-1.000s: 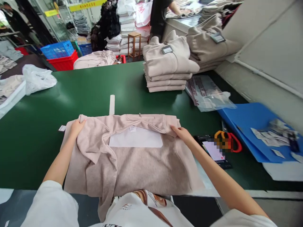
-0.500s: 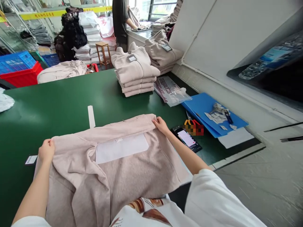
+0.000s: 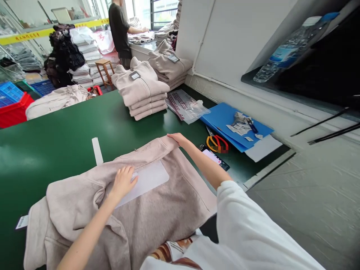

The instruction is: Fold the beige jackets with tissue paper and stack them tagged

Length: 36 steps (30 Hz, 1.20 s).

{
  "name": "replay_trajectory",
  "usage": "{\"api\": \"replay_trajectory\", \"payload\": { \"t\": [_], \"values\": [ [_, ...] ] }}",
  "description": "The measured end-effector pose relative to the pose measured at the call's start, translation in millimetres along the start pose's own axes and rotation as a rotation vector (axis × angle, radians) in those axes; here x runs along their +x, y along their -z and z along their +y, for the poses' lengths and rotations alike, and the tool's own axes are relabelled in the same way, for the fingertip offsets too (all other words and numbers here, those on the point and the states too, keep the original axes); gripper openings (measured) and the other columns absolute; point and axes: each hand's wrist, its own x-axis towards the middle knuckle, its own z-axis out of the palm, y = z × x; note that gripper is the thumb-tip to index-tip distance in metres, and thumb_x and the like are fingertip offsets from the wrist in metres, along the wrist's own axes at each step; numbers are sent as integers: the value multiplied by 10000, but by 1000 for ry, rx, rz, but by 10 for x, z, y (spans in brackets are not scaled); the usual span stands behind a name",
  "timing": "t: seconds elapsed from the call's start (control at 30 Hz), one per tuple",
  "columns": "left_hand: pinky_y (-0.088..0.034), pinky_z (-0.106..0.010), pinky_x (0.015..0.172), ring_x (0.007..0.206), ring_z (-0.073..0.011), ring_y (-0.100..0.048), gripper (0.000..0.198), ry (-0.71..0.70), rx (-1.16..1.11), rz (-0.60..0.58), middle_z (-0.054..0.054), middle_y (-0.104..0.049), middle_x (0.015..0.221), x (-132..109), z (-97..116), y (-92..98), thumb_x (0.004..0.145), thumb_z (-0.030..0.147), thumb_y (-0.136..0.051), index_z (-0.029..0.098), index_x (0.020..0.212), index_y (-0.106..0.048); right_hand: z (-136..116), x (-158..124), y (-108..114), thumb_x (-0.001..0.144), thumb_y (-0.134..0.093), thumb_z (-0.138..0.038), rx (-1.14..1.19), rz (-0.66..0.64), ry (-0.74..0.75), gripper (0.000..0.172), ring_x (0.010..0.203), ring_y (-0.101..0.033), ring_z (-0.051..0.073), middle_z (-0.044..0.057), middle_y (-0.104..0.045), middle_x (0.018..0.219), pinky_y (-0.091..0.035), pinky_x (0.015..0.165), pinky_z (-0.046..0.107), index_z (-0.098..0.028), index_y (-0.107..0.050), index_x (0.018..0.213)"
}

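A pale beige-pink sweatshirt (image 3: 163, 210) lies partly folded on the green table in front of me. On it rests a thin whitish translucent board (image 3: 152, 178), its upper edge under a turned-down strip of the cloth. My left hand (image 3: 123, 182) lies over the board's left part and the strip's edge, fingers stretched out. At the far right corner of the strip, my right hand (image 3: 177, 138) pinches the cloth, the thumb partly hidden. A label tag (image 3: 22, 222) sticks out beyond the garment's left side.
Folded sweatshirts (image 3: 146, 90) are stacked at the back, beside plastic bags (image 3: 187, 107). To the right are scissors (image 3: 216, 143), a phone (image 3: 215, 157) and a blue folder (image 3: 225, 116) with paper scraps. A white strip (image 3: 97, 150) lies ahead. Another person (image 3: 119, 30) stands behind.
My left hand has let go of the garment's left corner and moved right onto the board. The right hand still holds its corner. The view has shifted to the right.
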Motion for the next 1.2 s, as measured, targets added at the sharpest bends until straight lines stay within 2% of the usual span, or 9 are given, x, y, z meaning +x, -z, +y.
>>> {"api": "replay_trajectory", "payload": {
  "t": [0.13,0.27,0.4,0.53,0.63,0.77,0.97,1.1,1.2],
  "values": [
    [-460,-415,919,1131,-283,-572,364,-78,-31,42,-123,-637,1236,385,497,-32,950,330,-533,155,1268,-570,80,-117,27,933,-505,-293,-82,92,51,257,924,-616,209,107,-698,970,-470,826,295,-138,-708,907],
    [-455,-403,935,1151,-285,-548,412,-121,-24,74,-133,-612,1240,942,879,5,940,325,-557,150,1312,-540,494,-580,83,927,-484,-261,-203,265,80,313,1214,-484,287,156,-585,1278,-353,1020,395,-136,-654,1158],
    [-490,-345,824,1095,-264,-570,481,-189,30,-6,-122,-578,1205,1456,1154,-107,943,297,-552,190,1404,-469,930,-1050,-117,921,-540,-343,-451,362,160,376,1141,-481,310,160,-585,1227,-335,963,428,-135,-616,1225],
    [-486,-286,712,953,-215,-628,507,-167,74,-110,-101,-562,1148,1710,1222,-259,966,281,-501,201,1461,-423,1116,-1191,-287,982,-441,-235,-552,464,389,343,1044,-484,247,115,-612,1147,-303,933,390,-199,-598,1285],
    [-488,-287,690,906,-213,-642,520,-164,111,-135,-99,-562,1106,1760,1212,-301,981,276,-453,195,1491,-400,1139,-1170,-268,986,-410,-160,-586,466,492,359,1031,-482,235,100,-618,1121,-294,937,392,-252,-641,1245],
    [-493,-296,667,843,-213,-643,506,-168,129,-140,-104,-559,1069,1765,1222,-269,990,258,-398,184,1491,-415,1151,-1132,-216,985,-378,-146,-580,405,459,393,1033,-486,253,113,-606,1122,-350,903,389,-254,-636,1261],
    [-502,-299,695,875,-217,-639,492,-167,95,-133,-116,-573,1076,1694,1306,-293,1011,254,-338,179,1491,-415,1186,-1109,-242,944,-373,-177,-424,502,411,546,1192,-444,295,166,-518,1337,-364,993,452,-187,-417,1488],
    [-513,-350,788,1071,-281,-597,520,-157,44,-165,-164,-595,1182,1537,1418,-285,1025,345,-345,119,1490,-398,1209,-1140,-265,938,-340,-167,-446,523,496,582,1332,-373,277,149,-413,1482,-301,1084,476,-219,-371,1517],
    [-484,-381,918,1129,-270,-574,501,-129,-100,-67,-152,-614,1220,1223,1278,-155,1029,349,-347,115,1466,-415,1221,-1167,-236,944,-320,-158,-489,443,594,548,1369,-349,260,141,-386,1514,-277,1111,474,-212,-424,1480]
  ]
}}
